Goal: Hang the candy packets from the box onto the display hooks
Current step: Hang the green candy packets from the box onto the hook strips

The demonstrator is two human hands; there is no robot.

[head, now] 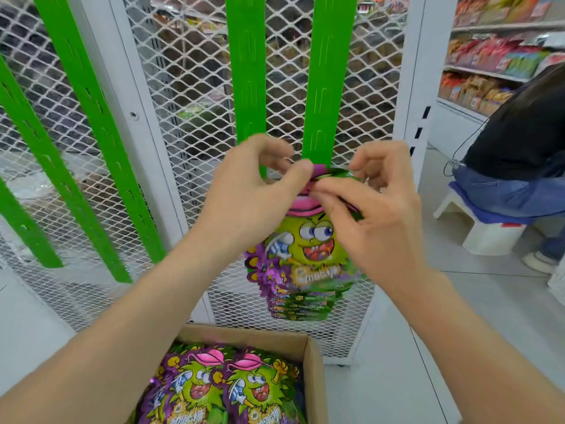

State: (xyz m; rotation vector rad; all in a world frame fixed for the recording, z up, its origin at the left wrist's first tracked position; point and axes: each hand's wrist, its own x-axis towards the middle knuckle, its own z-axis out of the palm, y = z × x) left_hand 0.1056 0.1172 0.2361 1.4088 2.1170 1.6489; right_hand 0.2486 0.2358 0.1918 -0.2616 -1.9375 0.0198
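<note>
Head view: a candy packet [308,243] is held against the white mesh panel [189,117], at the lower end of the right-hand green strip [327,87]. Its top edge is pinched between thumb and forefinger by the left hand [253,191], and in the same way by the right hand [379,215]. The remaining fingers of both hands are loosely curled and hold nothing. The hook itself is hidden behind the fingers. The hung packets [302,304] are seen stacked behind the held one, fanned out towards the panel's lower edge. Below, the boxed packets [220,390] are laid face up in the cardboard box [316,381], close to its right wall. A seated person [513,142] is seen on a white stool [486,237] at the right.
</note>
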